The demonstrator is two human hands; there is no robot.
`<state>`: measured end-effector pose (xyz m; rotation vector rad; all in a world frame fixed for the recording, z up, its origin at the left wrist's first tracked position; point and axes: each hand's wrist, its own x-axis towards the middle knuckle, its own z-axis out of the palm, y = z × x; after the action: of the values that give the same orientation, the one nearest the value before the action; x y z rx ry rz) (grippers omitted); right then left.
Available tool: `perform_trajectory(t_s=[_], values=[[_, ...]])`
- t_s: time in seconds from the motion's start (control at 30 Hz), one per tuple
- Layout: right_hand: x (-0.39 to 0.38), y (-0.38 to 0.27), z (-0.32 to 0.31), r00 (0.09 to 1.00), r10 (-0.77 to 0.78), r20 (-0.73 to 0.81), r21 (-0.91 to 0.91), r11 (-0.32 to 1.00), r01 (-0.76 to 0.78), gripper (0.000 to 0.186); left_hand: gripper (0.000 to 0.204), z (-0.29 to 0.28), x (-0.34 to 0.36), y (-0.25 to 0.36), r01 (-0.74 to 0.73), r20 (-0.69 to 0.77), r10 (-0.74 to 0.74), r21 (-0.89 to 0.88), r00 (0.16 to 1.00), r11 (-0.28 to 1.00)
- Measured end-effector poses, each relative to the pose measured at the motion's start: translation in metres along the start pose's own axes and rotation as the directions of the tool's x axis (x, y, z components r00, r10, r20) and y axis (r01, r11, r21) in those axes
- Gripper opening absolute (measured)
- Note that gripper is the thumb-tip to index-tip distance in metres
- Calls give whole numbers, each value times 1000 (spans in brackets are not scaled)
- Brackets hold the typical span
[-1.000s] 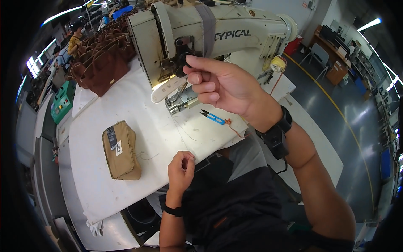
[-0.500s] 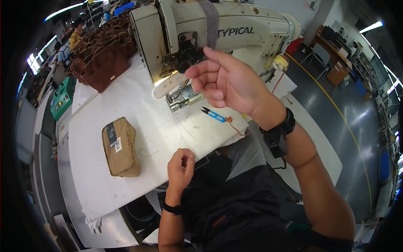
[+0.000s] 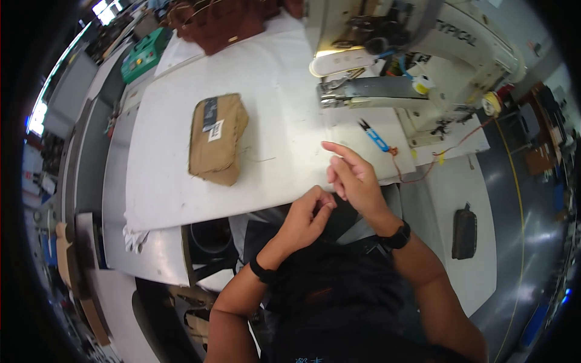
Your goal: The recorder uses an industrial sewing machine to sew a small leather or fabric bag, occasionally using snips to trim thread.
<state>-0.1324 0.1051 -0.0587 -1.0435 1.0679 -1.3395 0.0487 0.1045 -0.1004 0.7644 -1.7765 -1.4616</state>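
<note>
At the front edge of the white table, my left hand [image 3: 307, 219] is curled into a loose fist; whatever its fingers may hold is hidden. Close beside it, my right hand [image 3: 362, 189] has its index finger stretched out over the table edge and the other fingers bent, and I see nothing in it. Thread snips [image 3: 376, 138] with blue handles lie just beyond the right hand, next to an orange-red cord [image 3: 417, 180]. To the left, a box-shaped brown fabric pouch [image 3: 209, 142] with a white label rests on the table, loose threads trailing from it.
A pale industrial sewing machine [image 3: 417, 109] stands at the back right. Brown bags [image 3: 224, 24] are piled at the far left, near a green control box [image 3: 145, 55]. A dark pouch [image 3: 465, 233] lies on the right-hand surface. White gloves [image 3: 135, 239] hang at the table's left corner.
My right hand has come down from in front of the sewing machine to beside my left hand. The view has shifted, and more of the right-hand surface with the dark pouch shows.
</note>
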Motion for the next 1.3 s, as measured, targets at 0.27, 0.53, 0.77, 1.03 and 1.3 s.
perform_trajectory(t_s=[0.27,0.53,0.77,1.03,1.3], values=[[-79,56,-12,995,101,12,-260,961,-94,33,10,15,-47,12,-6,215,-54,269,975,963],[-99,54,-49,953,-163,255,-477,836,271,14,28,19,13,43,-654,381,558,610,737,447],[-100,13,-80,984,179,1,-434,886,-161,18,27,11,24,34,-591,436,401,624,806,511],[-28,-13,-105,977,-97,-188,-648,760,-49,20,17,-15,13,34,-411,90,490,686,867,601],[38,13,-120,825,-499,266,-957,-32,289,26,12,-26,16,35,-270,-114,385,535,916,800]])
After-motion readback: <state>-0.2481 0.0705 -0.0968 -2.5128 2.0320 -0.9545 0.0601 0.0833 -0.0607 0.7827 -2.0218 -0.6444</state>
